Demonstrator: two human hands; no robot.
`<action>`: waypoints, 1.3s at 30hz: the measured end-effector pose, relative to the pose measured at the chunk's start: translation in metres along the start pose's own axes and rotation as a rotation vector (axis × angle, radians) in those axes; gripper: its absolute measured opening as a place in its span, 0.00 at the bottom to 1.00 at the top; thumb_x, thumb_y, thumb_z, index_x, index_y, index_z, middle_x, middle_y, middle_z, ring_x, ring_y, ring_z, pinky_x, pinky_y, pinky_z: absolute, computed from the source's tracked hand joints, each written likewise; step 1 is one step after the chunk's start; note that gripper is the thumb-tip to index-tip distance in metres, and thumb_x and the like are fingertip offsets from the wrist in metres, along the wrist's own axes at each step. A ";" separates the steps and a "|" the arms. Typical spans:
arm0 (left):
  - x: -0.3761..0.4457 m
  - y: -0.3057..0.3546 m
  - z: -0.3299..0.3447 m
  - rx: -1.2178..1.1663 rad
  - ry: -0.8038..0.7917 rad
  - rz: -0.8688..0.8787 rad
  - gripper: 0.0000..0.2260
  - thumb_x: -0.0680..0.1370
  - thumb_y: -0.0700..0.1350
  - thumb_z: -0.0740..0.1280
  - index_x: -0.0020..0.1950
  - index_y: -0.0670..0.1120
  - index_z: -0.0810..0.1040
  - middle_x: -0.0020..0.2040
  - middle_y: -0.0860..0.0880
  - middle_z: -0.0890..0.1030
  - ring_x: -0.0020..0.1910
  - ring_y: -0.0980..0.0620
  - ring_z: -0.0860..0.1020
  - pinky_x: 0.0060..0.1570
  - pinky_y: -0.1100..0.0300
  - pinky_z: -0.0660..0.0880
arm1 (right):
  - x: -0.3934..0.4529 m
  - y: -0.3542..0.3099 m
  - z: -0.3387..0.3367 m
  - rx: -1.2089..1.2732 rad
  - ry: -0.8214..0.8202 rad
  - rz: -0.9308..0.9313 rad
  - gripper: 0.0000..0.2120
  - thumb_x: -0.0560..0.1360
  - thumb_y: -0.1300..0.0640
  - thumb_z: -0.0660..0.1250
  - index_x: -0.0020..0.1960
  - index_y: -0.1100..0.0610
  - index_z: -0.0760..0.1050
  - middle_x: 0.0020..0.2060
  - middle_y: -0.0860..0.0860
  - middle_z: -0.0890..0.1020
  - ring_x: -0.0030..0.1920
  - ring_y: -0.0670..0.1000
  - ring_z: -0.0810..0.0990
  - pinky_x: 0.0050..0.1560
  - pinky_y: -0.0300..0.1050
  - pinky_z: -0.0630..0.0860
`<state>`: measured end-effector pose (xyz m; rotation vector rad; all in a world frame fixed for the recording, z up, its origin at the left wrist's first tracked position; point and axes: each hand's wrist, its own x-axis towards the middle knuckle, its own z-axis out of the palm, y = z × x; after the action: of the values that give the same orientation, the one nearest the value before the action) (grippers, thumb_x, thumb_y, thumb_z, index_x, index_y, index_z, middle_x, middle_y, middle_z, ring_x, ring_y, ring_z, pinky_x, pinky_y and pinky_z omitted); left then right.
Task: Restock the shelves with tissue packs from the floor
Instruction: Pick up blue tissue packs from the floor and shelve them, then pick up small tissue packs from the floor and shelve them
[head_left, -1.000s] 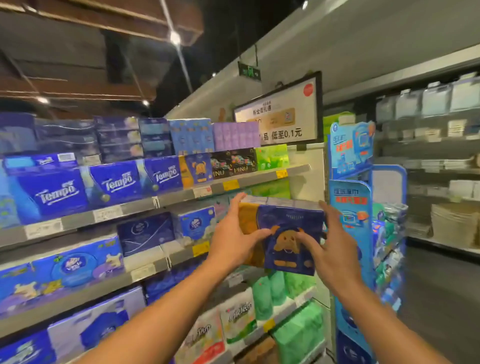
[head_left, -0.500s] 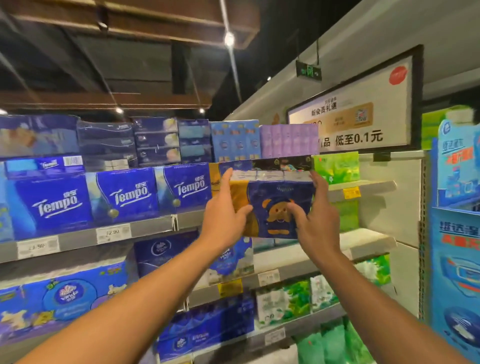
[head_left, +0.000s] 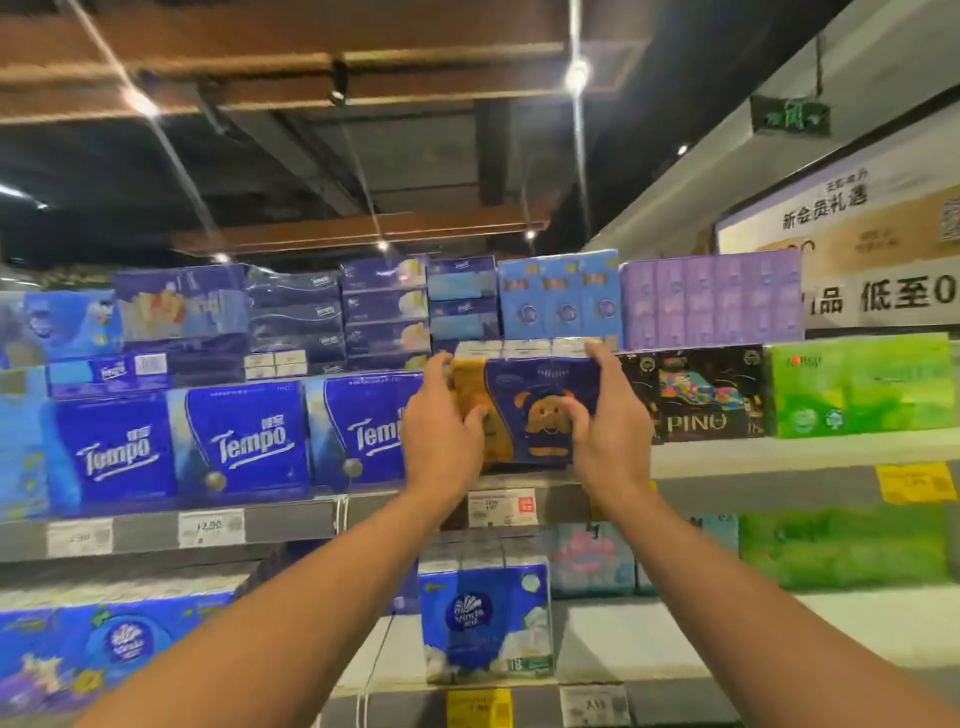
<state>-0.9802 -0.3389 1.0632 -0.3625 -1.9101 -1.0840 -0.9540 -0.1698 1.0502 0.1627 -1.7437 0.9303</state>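
Both hands, left hand (head_left: 441, 441) and right hand (head_left: 608, 436), clasp the tissue pack (head_left: 530, 410) (bear print) at the shelf (head_left: 779, 457) gap; next, slide it in level

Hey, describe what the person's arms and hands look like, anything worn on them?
Both forearms are bare up to the frame edge, with no sleeves visible. The left hand and right hand wear no gloves, and no rings, watch or wristbands show.

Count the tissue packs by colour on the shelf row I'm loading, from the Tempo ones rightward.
Blue Tempo packs: 3
Blue-and-orange bear pack: 1
Black PINO pack: 1
Green pack: 1
Total: 6
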 end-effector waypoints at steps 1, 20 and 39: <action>0.001 -0.005 0.005 0.008 0.005 -0.008 0.28 0.75 0.45 0.73 0.68 0.60 0.62 0.57 0.56 0.79 0.53 0.52 0.79 0.53 0.47 0.79 | 0.002 0.007 0.008 0.011 -0.029 0.013 0.26 0.77 0.61 0.68 0.72 0.48 0.65 0.59 0.50 0.79 0.55 0.52 0.78 0.45 0.37 0.65; -0.017 -0.054 0.014 0.267 -0.081 -0.045 0.38 0.73 0.47 0.75 0.76 0.57 0.57 0.61 0.52 0.66 0.54 0.54 0.73 0.55 0.54 0.78 | 0.005 0.030 0.054 -0.201 -0.457 0.017 0.56 0.72 0.46 0.73 0.77 0.45 0.29 0.79 0.56 0.44 0.71 0.59 0.69 0.55 0.50 0.74; -0.185 -0.033 0.014 0.032 -0.757 0.213 0.22 0.72 0.52 0.74 0.62 0.48 0.75 0.55 0.45 0.80 0.54 0.43 0.77 0.54 0.50 0.74 | -0.223 -0.010 -0.119 -0.589 -0.429 0.405 0.42 0.73 0.45 0.71 0.79 0.52 0.52 0.75 0.53 0.64 0.73 0.55 0.65 0.69 0.54 0.68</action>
<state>-0.9026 -0.3169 0.8926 -1.0474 -2.4572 -0.8272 -0.7720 -0.1726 0.8749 -0.4182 -2.4350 0.6448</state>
